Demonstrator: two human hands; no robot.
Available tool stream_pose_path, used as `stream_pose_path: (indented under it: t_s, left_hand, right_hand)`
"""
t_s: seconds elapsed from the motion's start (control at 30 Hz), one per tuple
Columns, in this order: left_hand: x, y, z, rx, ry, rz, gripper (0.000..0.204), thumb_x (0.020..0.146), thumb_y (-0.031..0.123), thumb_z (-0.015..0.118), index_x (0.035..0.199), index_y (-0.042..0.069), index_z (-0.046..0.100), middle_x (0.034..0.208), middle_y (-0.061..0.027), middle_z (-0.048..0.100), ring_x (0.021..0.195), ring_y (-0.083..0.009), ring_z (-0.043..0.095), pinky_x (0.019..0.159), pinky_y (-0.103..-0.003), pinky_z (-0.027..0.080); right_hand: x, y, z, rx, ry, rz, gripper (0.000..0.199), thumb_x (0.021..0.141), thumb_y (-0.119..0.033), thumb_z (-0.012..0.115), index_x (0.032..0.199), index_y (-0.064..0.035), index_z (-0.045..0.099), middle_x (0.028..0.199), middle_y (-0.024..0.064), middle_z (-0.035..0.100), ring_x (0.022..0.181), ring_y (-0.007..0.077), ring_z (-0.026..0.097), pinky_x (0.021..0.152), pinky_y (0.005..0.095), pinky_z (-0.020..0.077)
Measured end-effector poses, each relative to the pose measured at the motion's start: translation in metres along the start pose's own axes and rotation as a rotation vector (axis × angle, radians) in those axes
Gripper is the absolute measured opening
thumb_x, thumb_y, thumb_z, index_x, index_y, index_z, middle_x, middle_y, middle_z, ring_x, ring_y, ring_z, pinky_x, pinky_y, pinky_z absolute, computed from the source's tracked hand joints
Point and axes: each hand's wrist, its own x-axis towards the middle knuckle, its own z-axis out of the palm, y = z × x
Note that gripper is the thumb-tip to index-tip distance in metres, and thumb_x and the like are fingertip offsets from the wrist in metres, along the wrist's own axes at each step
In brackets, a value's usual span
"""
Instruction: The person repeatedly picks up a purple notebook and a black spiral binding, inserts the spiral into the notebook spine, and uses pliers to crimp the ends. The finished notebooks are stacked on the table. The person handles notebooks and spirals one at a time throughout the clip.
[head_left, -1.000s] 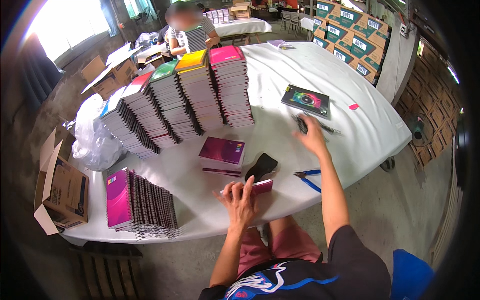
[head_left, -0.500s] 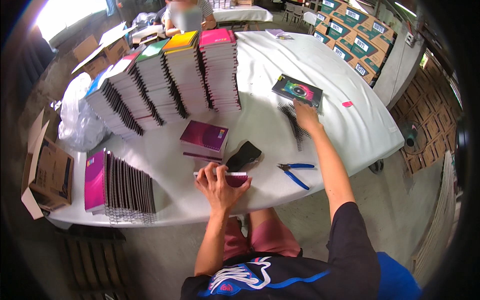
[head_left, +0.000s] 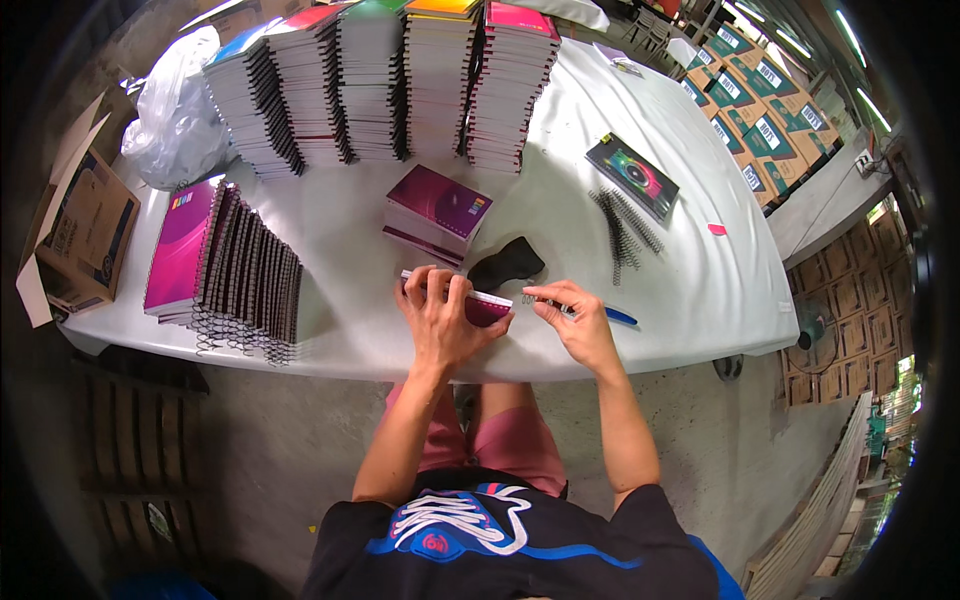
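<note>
Left hand (head_left: 440,320) lies flat, fingers spread, pinning a magenta notebook (head_left: 478,305) at the near edge of the bench (head_left: 700,290). Right hand (head_left: 578,322), which a second ago reached toward the loose black coils (head_left: 622,232), has come back pinching one wire coil (head_left: 535,299) at the notebook's right end. Binding appears underway. Blue-handled pliers (head_left: 612,316) lie beside that hand.

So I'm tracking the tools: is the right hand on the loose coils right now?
No, the right hand is at the notebook's edge by the left hand; the coils lie apart, untouched.
</note>
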Motion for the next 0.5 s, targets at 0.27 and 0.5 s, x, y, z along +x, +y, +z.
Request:
stream_pose_path:
  t_s: [0.27,0.5]
  left_hand:
    - [-0.002,0.0,0.002,0.002,0.018,-0.031,0.057,0.049,0.046,0.081,0.085,0.012,0.054,0.094,-0.0084,0.046,0.102,-0.0309,0.04,0.089,-0.048,0.031]
    - [0.001,0.0,0.0,0.013,-0.048,-0.057,0.053,0.049,0.049,0.08,0.081,0.012,0.058,0.092,-0.0078,0.046,0.103,-0.0303,0.04,0.092,-0.05,0.029]
  right_hand:
    - [0.01,0.005,0.011,-0.064,0.03,-0.094,0.026,0.073,-0.002,0.072,0.097,-0.0118,0.072,0.09,0.0065,0.061,0.084,0.0186,0.06,0.075,0.0296,0.0475]
    - [0.012,0.006,0.014,0.089,-0.025,-0.05,0.025,0.07,0.006,0.071,0.091,-0.0077,0.072,0.09,0.0045,0.061,0.085,0.0147,0.059,0.076,0.027,0.0472]
